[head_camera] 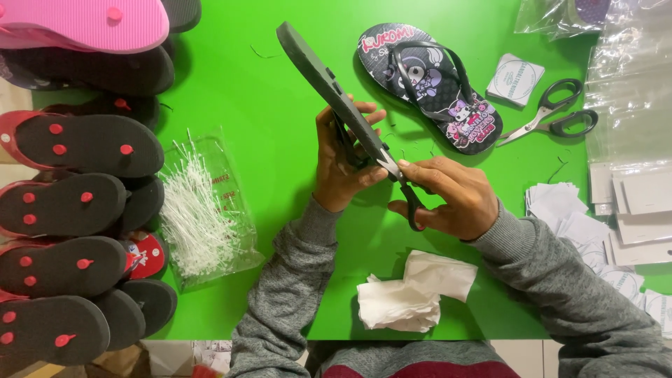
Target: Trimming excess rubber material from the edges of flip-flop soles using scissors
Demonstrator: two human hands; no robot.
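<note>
A black sandal is gripped edge-up by the left hand, while small scissors are clasped in the right hand.

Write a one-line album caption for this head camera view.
Over a green table, the left hand holds a black flip-flop on edge while the right hand works small scissors against it.

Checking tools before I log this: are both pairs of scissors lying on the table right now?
No. Only one pair of scissors lies on the green table; the right hand holds the small scissors against the dark flip-flop.
</note>
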